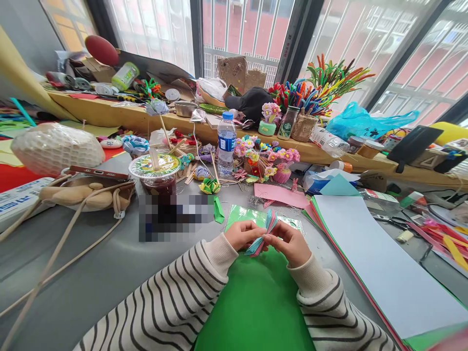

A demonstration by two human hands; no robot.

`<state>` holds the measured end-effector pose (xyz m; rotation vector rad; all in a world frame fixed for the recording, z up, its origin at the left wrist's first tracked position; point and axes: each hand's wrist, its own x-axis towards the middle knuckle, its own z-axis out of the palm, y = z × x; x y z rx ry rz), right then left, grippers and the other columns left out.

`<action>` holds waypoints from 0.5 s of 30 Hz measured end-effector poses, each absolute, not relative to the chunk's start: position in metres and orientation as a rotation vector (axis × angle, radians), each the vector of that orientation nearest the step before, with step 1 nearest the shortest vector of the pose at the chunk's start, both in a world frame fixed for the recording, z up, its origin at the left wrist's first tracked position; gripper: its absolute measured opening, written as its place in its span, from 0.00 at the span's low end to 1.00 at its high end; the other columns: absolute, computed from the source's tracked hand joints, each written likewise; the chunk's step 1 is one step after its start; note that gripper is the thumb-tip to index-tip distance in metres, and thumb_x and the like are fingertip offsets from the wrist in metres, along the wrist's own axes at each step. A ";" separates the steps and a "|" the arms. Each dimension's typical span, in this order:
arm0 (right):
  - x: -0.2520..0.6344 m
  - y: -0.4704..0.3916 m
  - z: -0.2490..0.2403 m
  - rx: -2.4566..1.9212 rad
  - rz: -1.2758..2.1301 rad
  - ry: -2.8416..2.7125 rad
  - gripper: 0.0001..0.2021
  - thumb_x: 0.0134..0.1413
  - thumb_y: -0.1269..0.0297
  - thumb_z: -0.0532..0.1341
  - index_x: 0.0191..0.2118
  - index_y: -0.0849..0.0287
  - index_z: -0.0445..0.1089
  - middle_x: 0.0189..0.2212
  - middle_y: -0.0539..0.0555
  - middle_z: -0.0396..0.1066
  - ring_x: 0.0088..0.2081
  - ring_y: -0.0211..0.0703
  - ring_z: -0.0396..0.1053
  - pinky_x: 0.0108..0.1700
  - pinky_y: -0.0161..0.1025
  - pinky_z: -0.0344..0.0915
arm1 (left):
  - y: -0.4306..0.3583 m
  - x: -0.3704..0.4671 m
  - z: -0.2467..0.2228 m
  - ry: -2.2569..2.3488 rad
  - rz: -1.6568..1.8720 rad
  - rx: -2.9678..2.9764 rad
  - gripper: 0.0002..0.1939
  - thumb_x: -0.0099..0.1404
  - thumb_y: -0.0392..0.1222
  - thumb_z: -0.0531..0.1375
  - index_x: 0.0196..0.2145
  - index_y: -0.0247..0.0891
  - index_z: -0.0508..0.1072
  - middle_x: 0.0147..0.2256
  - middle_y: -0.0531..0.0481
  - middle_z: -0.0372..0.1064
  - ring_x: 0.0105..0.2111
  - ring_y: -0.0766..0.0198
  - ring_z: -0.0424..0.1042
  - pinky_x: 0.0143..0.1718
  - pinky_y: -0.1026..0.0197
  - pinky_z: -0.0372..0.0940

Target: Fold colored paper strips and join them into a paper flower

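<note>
A small bundle of pleated pink and blue paper is pinched at its middle between my two hands, its folded ends fanning out above and below. My left hand closes on it from the left, fingertips at the pinched middle. From the other side my right hand grips the same spot with thumb and fingers. Beneath both hands lies a large green sheet, and a clear plastic sleeve shows just behind them.
Stacked coloured paper lies to the right, scissors beyond it. A lidded drink cup, a water bottle and crafted flowers stand behind. At left sit a beige bag and a phone.
</note>
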<state>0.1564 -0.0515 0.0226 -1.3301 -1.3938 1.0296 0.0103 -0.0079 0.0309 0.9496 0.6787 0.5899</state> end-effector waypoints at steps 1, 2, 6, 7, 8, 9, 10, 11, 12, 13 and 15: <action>0.156 -0.051 0.022 -1.332 1.023 -1.392 0.13 0.37 0.54 0.63 0.24 0.59 0.65 0.19 0.49 0.64 0.22 0.36 0.60 0.20 0.33 0.53 | -0.008 0.010 0.031 0.678 0.591 0.959 0.21 0.37 0.51 0.66 0.20 0.34 0.62 0.15 0.51 0.68 0.19 0.61 0.70 0.16 0.67 0.58; 0.156 -0.051 0.022 -1.331 1.017 -1.393 0.13 0.37 0.54 0.63 0.24 0.59 0.65 0.19 0.49 0.64 0.22 0.36 0.60 0.20 0.33 0.53 | -0.008 0.011 0.031 0.676 0.593 0.971 0.20 0.38 0.51 0.66 0.19 0.34 0.62 0.15 0.51 0.68 0.19 0.62 0.70 0.16 0.67 0.58; 0.154 -0.052 0.024 -1.331 1.006 -1.402 0.13 0.37 0.54 0.63 0.25 0.59 0.65 0.19 0.48 0.64 0.21 0.35 0.59 0.21 0.33 0.52 | -0.009 0.011 0.032 0.673 0.613 1.041 0.19 0.41 0.52 0.64 0.19 0.35 0.61 0.15 0.52 0.68 0.15 0.67 0.67 0.13 0.68 0.54; 0.154 -0.052 0.024 -1.335 1.005 -1.402 0.13 0.37 0.54 0.63 0.25 0.59 0.65 0.18 0.48 0.64 0.21 0.35 0.58 0.22 0.33 0.52 | -0.009 0.011 0.032 0.673 0.616 1.064 0.19 0.42 0.52 0.64 0.18 0.35 0.61 0.14 0.52 0.68 0.13 0.69 0.65 0.13 0.68 0.52; 0.154 -0.052 0.025 -1.337 1.004 -1.403 0.13 0.38 0.54 0.63 0.24 0.59 0.65 0.18 0.48 0.64 0.21 0.35 0.58 0.22 0.34 0.52 | -0.010 0.011 0.033 0.675 0.617 1.086 0.18 0.43 0.52 0.63 0.18 0.35 0.61 0.14 0.53 0.68 0.11 0.71 0.62 0.12 0.69 0.49; 0.154 -0.052 0.025 -1.337 1.003 -1.405 0.13 0.38 0.54 0.63 0.24 0.59 0.64 0.18 0.48 0.64 0.21 0.35 0.58 0.23 0.34 0.53 | -0.010 0.011 0.033 0.676 0.618 1.108 0.18 0.44 0.52 0.62 0.18 0.35 0.61 0.14 0.53 0.68 0.10 0.74 0.59 0.11 0.69 0.47; 0.154 -0.052 0.026 -1.335 1.003 -1.407 0.13 0.37 0.54 0.63 0.23 0.59 0.63 0.18 0.48 0.63 0.21 0.35 0.58 0.23 0.34 0.53 | -0.010 0.011 0.034 0.678 0.618 1.127 0.18 0.45 0.52 0.62 0.18 0.35 0.61 0.14 0.53 0.68 0.08 0.76 0.56 0.11 0.69 0.44; 0.154 -0.052 0.026 -1.331 1.008 -1.408 0.14 0.37 0.54 0.63 0.22 0.59 0.63 0.17 0.48 0.63 0.21 0.35 0.58 0.23 0.34 0.53 | -0.010 0.011 0.034 0.681 0.621 1.144 0.18 0.45 0.53 0.62 0.18 0.35 0.62 0.14 0.52 0.68 0.08 0.77 0.53 0.10 0.69 0.42; 0.154 -0.051 0.026 -1.327 1.013 -1.407 0.14 0.37 0.54 0.63 0.21 0.59 0.62 0.17 0.48 0.63 0.21 0.35 0.58 0.23 0.34 0.53 | -0.009 0.011 0.033 0.687 0.622 1.155 0.19 0.45 0.53 0.61 0.18 0.34 0.62 0.14 0.52 0.68 0.08 0.78 0.52 0.10 0.69 0.41; 0.154 -0.051 0.027 -1.324 1.017 -1.404 0.14 0.37 0.54 0.63 0.21 0.59 0.61 0.17 0.48 0.63 0.21 0.35 0.58 0.23 0.34 0.53 | -0.009 0.011 0.033 0.692 0.622 1.159 0.19 0.45 0.53 0.61 0.18 0.34 0.62 0.14 0.52 0.68 0.08 0.78 0.52 0.11 0.69 0.41; 0.154 -0.051 0.026 -1.330 1.019 -1.397 0.14 0.37 0.54 0.63 0.21 0.59 0.61 0.17 0.48 0.62 0.20 0.34 0.57 0.23 0.34 0.53 | -0.008 0.011 0.031 0.692 0.621 1.149 0.19 0.44 0.54 0.62 0.18 0.34 0.62 0.14 0.51 0.68 0.10 0.75 0.58 0.11 0.69 0.44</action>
